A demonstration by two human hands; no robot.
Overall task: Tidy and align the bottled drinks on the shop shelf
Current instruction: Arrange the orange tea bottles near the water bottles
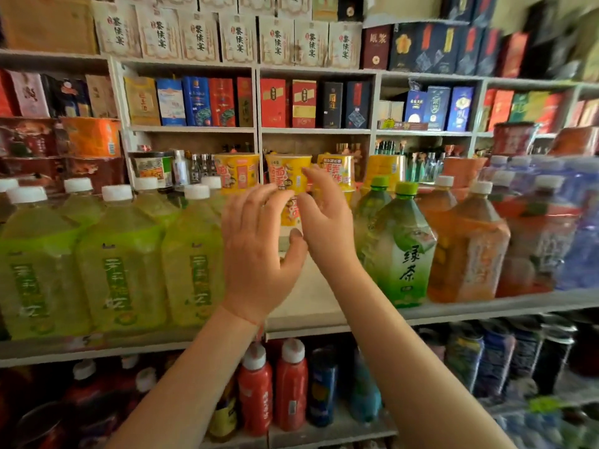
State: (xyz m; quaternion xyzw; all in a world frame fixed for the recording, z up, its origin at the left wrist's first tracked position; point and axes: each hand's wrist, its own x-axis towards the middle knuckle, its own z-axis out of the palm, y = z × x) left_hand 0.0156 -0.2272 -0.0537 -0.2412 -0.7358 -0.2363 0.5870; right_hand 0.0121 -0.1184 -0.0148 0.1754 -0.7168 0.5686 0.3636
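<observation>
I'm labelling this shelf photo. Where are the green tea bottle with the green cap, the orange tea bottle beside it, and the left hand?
green tea bottle [409,254]: head view, on its label.
orange tea bottle [466,251]: head view, on its body.
left hand [256,251]: head view, back of the hand.

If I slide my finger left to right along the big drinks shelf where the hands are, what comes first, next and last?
Yellow-green bottles with white caps → left hand → right hand in the bare gap → green tea bottles with green caps → orange tea bottles with white caps → red-labelled bottle.
</observation>
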